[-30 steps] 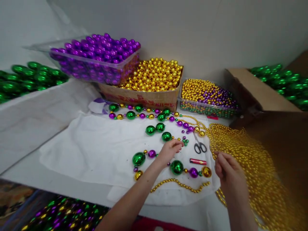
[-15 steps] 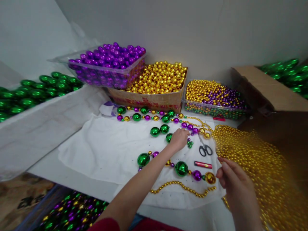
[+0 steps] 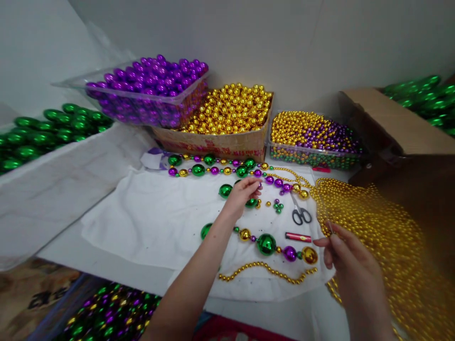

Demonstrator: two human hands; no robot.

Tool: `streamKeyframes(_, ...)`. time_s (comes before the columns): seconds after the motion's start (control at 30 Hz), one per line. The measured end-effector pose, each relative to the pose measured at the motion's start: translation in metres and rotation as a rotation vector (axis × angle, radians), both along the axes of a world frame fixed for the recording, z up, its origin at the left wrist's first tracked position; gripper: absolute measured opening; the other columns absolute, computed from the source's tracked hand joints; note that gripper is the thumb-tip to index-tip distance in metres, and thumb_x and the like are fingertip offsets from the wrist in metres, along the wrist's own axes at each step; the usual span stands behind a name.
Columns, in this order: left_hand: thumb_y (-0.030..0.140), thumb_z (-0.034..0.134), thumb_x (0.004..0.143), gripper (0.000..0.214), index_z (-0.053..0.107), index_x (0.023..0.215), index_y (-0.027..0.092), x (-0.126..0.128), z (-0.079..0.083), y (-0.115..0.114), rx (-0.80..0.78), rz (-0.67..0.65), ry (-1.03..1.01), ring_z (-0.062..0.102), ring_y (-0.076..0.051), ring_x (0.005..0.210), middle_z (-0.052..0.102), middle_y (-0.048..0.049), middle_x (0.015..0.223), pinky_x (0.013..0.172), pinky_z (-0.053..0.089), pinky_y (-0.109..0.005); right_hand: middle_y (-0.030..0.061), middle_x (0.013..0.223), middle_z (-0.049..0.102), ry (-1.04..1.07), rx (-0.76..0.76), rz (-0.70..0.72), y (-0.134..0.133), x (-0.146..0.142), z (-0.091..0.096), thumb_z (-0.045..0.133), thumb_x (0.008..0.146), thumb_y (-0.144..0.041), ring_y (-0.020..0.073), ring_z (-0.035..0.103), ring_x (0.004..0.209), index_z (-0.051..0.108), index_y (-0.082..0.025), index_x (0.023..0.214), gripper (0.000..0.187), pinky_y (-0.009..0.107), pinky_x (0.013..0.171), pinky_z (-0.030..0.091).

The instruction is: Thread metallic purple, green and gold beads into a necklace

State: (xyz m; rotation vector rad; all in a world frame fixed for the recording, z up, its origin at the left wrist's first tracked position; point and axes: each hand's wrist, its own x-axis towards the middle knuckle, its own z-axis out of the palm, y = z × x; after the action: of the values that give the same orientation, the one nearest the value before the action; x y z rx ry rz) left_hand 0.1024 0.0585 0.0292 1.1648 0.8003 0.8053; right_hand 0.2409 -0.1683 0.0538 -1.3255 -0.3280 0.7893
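Observation:
My left hand (image 3: 244,195) is closed in a pinch above the white cloth (image 3: 142,213), with a small purple bead (image 3: 259,184) at its fingertips. Under and beside it lie large green beads (image 3: 225,191). My right hand (image 3: 350,260), at the right edge of the cloth, pinches a thin strand (image 3: 330,227) that is hard to see. Between the hands are black-handled scissors (image 3: 301,216), a red lighter (image 3: 297,237) and a cluster of small green beads (image 3: 278,207). Nearer me lies a string of large mixed beads (image 3: 266,244), partly hidden by my left forearm, and a gold bead chain (image 3: 263,265).
At the back stand a clear tub of purple beads (image 3: 181,102), a cardboard box of gold beads (image 3: 209,144) and a tray of small mixed beads (image 3: 313,154). Gold bead strands (image 3: 384,237) spill from a carton (image 3: 387,125) at right. A finished-looking necklace (image 3: 213,170) lies behind.
My left hand has drawn back to the left from beside the purple beads, now with a small bead at its fingertips. My right hand's fingers have spread slightly while keeping the pinch.

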Motion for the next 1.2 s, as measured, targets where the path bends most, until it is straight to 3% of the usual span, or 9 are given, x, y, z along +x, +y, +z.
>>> streamKeyframes(0.13, 0.029, 0.069, 0.074, 0.025, 0.064, 0.092, 0.013, -0.041, 0.004, -0.020, -0.198, 0.021, -0.144, 0.058, -0.010, 0.065, 0.064, -0.0046, 0.079, 0.062, 0.044, -0.022, 0.0080, 0.079, 0.069, -0.025, 0.061, 0.031, 0.007, -0.006, 0.007, 0.068, 0.077, -0.030, 0.0085, 0.046, 0.051, 0.063, -0.016, 0.101, 0.027, 0.021, 0.050, 0.037)
streamKeyframes(0.27, 0.027, 0.069, 0.075, 0.025, 0.064, 0.096, 0.014, -0.056, -0.004, -0.032, -0.298, -0.010, -0.218, 0.059, -0.009, 0.068, 0.065, -0.0040, 0.083, 0.064, 0.045, -0.021, 0.0073, 0.076, 0.069, -0.038, 0.090, 0.028, 0.009, -0.009, 0.011, 0.068, 0.076, -0.027, 0.0080, 0.047, 0.050, 0.063, -0.016, 0.092, 0.020, 0.020, 0.050, 0.037)
streamKeyframes(0.67, 0.017, 0.066, 0.077, 0.022, 0.065, 0.098, 0.015, -0.062, -0.012, -0.042, -0.410, -0.042, -0.368, 0.060, -0.009, 0.071, 0.065, -0.0040, 0.087, 0.067, 0.048, -0.020, 0.0098, 0.073, 0.068, -0.151, 0.089, 0.018, 0.003, -0.013, 0.015, 0.068, 0.076, -0.026, 0.0089, 0.048, 0.049, 0.064, -0.015, 0.091, 0.020, 0.020, 0.046, 0.035)
streamKeyframes(1.2, 0.016, 0.064, 0.079, 0.020, 0.065, 0.098, 0.014, -0.058, -0.022, -0.043, -0.433, -0.061, -0.312, 0.060, -0.008, 0.070, 0.065, -0.0049, 0.087, 0.063, 0.048, -0.019, 0.0079, 0.072, 0.068, -0.101, 0.103, -0.034, 0.008, -0.005, 0.013, 0.069, 0.075, -0.025, 0.0078, 0.047, 0.049, 0.064, -0.015, 0.089, 0.018, 0.018, 0.045, 0.034)
